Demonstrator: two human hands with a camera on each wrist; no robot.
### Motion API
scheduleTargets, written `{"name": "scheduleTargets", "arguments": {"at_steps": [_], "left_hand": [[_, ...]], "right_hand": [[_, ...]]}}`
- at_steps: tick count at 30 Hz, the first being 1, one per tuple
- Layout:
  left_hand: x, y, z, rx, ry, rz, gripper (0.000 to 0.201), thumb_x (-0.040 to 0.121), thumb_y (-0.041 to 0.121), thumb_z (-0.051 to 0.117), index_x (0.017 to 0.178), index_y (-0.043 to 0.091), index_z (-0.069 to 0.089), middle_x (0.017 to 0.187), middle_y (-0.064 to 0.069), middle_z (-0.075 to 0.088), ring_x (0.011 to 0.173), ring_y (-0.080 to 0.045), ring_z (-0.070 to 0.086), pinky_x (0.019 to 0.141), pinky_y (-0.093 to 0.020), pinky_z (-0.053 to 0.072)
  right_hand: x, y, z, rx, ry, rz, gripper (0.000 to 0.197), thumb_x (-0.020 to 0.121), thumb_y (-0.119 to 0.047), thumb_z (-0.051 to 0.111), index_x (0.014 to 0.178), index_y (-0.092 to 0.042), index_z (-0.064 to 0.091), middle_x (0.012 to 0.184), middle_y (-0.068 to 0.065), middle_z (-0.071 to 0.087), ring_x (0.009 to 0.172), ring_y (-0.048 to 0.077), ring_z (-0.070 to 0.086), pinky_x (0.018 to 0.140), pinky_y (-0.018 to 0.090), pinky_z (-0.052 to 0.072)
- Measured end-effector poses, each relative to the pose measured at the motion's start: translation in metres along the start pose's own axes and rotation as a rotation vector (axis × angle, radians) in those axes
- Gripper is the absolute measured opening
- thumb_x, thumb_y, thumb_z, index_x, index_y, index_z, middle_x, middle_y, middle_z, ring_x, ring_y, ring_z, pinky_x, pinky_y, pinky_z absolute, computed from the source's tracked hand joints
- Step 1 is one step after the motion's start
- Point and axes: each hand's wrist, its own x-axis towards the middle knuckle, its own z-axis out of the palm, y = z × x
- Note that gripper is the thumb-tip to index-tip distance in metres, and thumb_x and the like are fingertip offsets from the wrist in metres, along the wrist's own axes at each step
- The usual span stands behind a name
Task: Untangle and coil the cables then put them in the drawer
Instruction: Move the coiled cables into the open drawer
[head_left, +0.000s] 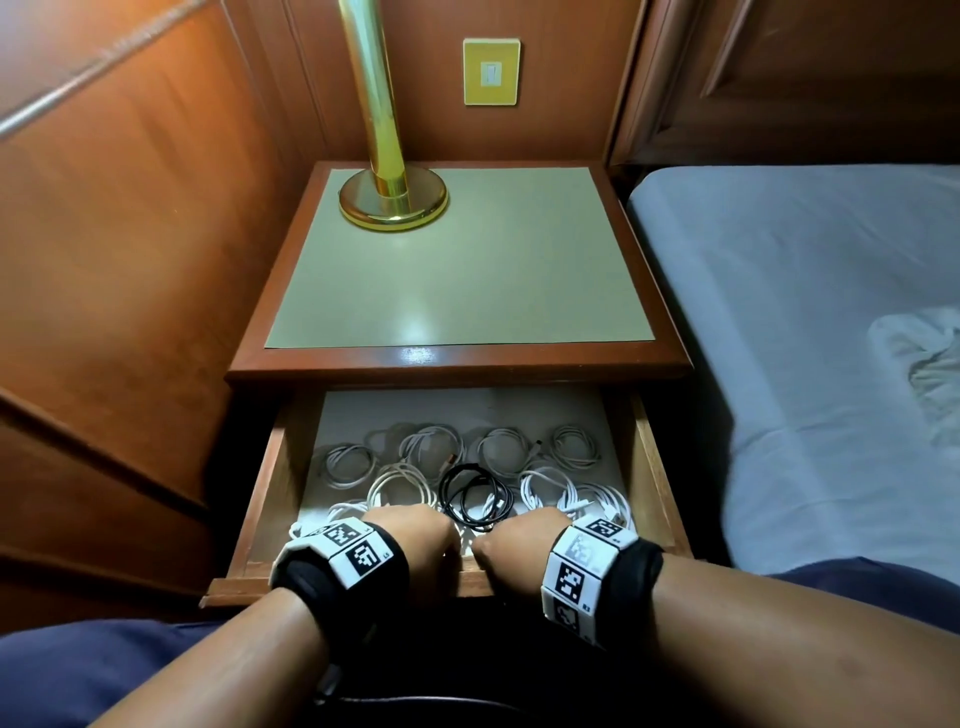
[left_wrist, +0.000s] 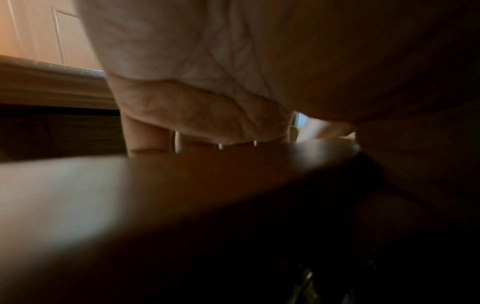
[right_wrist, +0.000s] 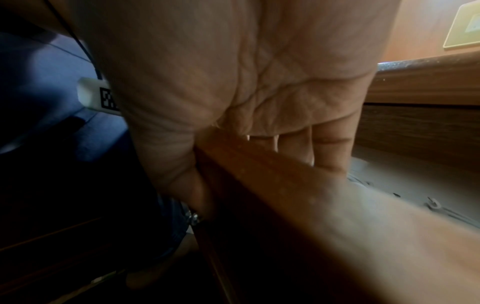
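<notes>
The nightstand drawer (head_left: 270, 499) stands pulled out. Inside lie several coiled white cables (head_left: 434, 447) and one coiled black cable (head_left: 475, 493). Both hands sit side by side on the drawer's front panel (head_left: 470, 574). My left hand (head_left: 415, 535) hooks its fingers over the panel's top edge (left_wrist: 182, 174), fingers inside the drawer. My right hand (head_left: 519, 540) grips the same edge (right_wrist: 285, 185), fingers inside and thumb (right_wrist: 182, 174) on the outer face. Neither hand holds a cable.
A brass lamp base (head_left: 393, 200) stands at the back left of the nightstand top (head_left: 467, 270). A bed with a grey sheet (head_left: 831, 338) lies to the right, wood panelling (head_left: 130, 234) to the left. My knees in blue cloth (head_left: 78, 670) are below the drawer.
</notes>
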Motion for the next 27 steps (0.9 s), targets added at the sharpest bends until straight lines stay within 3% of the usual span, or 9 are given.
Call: {"name": "scheduleTargets", "arguments": {"at_steps": [7, 14, 20, 22, 27], "left_hand": [[0.003, -0.006, -0.008, -0.004, 0.048, -0.018, 0.019, 0.076, 0.036, 0.068, 0.096, 0.035, 0.069, 0.086, 0.006, 0.065, 0.088, -0.023, 0.068, 0.067, -0.027, 0.043], [0.005, -0.005, -0.005, -0.041, 0.043, -0.047, 0.021, 0.075, 0.039, 0.064, 0.094, 0.032, 0.067, 0.091, 0.002, 0.069, 0.087, -0.025, 0.069, 0.068, -0.029, 0.049], [0.006, -0.009, -0.006, -0.063, 0.004, -0.075, 0.034, 0.071, 0.042, 0.062, 0.1, 0.025, 0.069, 0.095, -0.002, 0.071, 0.089, -0.027, 0.069, 0.077, -0.034, 0.057], [0.004, -0.011, -0.006, -0.058, -0.007, -0.101, 0.036, 0.072, 0.042, 0.06, 0.1, 0.021, 0.068, 0.096, -0.004, 0.071, 0.09, -0.028, 0.069, 0.079, -0.035, 0.057], [0.001, -0.015, -0.01, -0.028, 0.023, -0.101, 0.034, 0.082, 0.045, 0.061, 0.107, 0.023, 0.066, 0.107, -0.001, 0.067, 0.099, -0.024, 0.066, 0.084, -0.037, 0.056]], "right_hand": [[0.003, 0.009, -0.008, 0.014, 0.012, 0.033, 0.029, 0.1, -0.02, 0.045, 0.126, -0.017, 0.057, 0.117, 0.01, 0.065, 0.107, 0.032, 0.063, 0.073, 0.036, 0.042], [0.003, 0.012, -0.009, 0.039, 0.024, 0.073, 0.028, 0.098, -0.019, 0.046, 0.124, -0.018, 0.059, 0.118, 0.009, 0.066, 0.107, 0.032, 0.064, 0.073, 0.035, 0.041], [0.001, 0.013, -0.012, 0.036, 0.028, 0.099, 0.018, 0.092, -0.017, 0.053, 0.103, -0.012, 0.067, 0.1, 0.008, 0.067, 0.092, 0.031, 0.066, 0.064, 0.031, 0.04], [0.0, 0.015, -0.013, 0.044, 0.048, 0.123, 0.021, 0.092, -0.019, 0.054, 0.108, -0.012, 0.066, 0.1, 0.008, 0.064, 0.09, 0.032, 0.064, 0.063, 0.031, 0.04], [0.0, 0.017, -0.014, 0.113, 0.085, 0.201, 0.045, 0.089, -0.024, 0.065, 0.129, -0.013, 0.05, 0.126, 0.011, 0.049, 0.114, 0.034, 0.055, 0.076, 0.038, 0.04]]}}
